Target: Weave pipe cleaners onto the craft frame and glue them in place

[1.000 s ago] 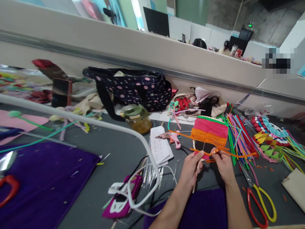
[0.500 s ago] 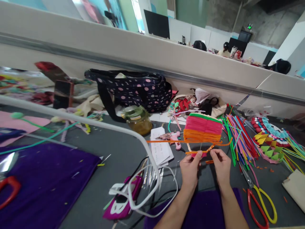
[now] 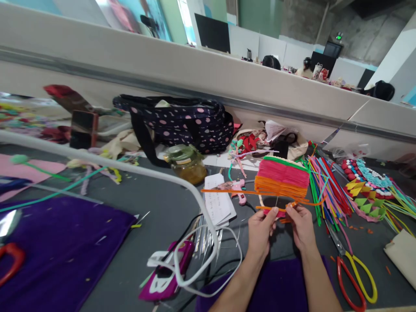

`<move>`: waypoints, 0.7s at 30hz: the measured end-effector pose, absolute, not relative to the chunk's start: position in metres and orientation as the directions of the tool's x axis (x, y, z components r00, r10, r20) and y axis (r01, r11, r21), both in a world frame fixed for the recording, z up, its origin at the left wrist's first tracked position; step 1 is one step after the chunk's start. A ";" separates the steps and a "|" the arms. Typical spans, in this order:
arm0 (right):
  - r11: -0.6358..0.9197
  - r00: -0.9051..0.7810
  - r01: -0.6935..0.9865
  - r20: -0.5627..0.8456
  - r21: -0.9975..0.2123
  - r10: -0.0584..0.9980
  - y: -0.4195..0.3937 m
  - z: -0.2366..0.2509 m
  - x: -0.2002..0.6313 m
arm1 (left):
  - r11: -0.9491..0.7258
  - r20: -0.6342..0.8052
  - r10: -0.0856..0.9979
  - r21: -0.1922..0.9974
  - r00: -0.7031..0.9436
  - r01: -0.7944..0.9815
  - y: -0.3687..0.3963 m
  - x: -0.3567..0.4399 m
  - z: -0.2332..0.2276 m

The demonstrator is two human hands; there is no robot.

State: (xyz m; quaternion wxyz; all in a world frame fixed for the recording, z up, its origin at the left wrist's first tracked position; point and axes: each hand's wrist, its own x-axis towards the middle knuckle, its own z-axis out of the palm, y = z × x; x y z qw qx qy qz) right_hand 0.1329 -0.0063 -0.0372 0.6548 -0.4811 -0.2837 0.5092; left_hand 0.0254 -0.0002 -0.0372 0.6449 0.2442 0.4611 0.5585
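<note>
A panel woven from fuzzy pipe cleaners (image 3: 282, 173), banded green, pink and orange, stands tilted in front of me on a pale frame. My left hand (image 3: 260, 232) pinches its lower edge, where a short orange strip and some pink show by the thumb. With thumb and fingers together, my right hand (image 3: 303, 226) grips the lower right side of the frame, where orange pipe cleaner is wrapped. One long orange pipe cleaner (image 3: 230, 191) sticks out to the left from the woven rows, and another end pokes out to the right. Fingertips partly cover the lower edge.
Loose coloured pipe cleaners (image 3: 334, 186) lie to the right, above red-and-yellow-handled scissors (image 3: 357, 277). A pink glue gun (image 3: 238, 186) rests on white paper (image 3: 216, 203). Farther left are a glass jar (image 3: 186, 167), a dotted bag (image 3: 195, 123), a white cable (image 3: 212, 229) and purple cloth (image 3: 71, 242).
The woven panel has shifted slightly right and tilted a little. My right fingers have turned inward around the frame's lower right side, while my left hand keeps its pinch.
</note>
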 end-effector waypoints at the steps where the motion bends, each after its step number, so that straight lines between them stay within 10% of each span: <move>1: 0.036 0.329 -0.391 -0.103 -0.920 0.939 -0.006 -0.038 0.134 | 0.293 -0.347 0.938 0.799 -0.004 -0.525 0.001 0.025 -0.037; 10: 0.115 0.211 -0.444 0.021 -0.889 0.977 -0.008 -0.036 0.139 | 0.507 -0.369 0.862 0.591 0.348 -0.628 0.005 0.022 -0.035; 21: 0.107 0.216 -0.519 -0.008 -0.848 0.976 -0.008 -0.042 0.140 | 0.494 -0.401 0.865 0.582 0.301 -0.646 0.005 0.023 -0.038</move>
